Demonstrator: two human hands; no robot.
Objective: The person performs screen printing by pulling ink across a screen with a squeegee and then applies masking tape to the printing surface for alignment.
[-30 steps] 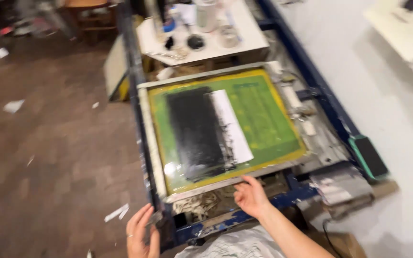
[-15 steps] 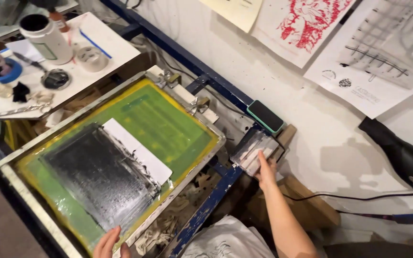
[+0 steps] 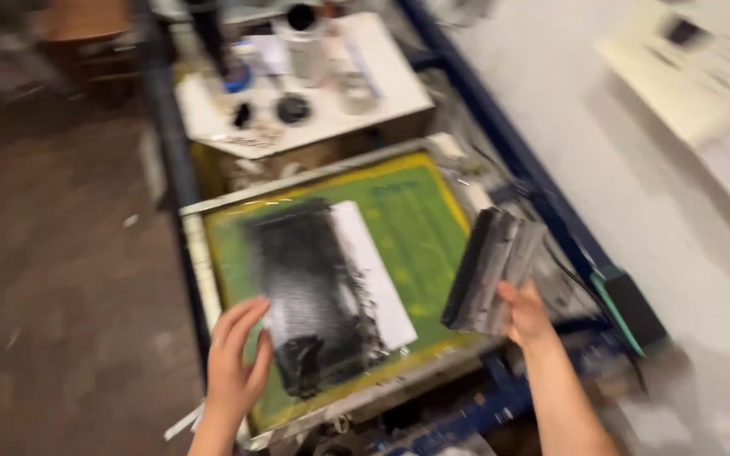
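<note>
On a blue-framed print bench beside a white wall, the green-and-yellow mesh screen (image 3: pixel 331 295) (black ink at centre frame) lies under the open left hand (image 3: pixel 236 363), while the right hand (image 3: pixel 524 314) grips a grey squeegee (image 3: pixel 490 270), best pulled evenly.

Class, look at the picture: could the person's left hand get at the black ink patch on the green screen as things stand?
Probably yes. The left hand lies open at the screen's near edge, beside the black ink patch, with nothing between. The right hand holds the squeegee well aside.
</note>
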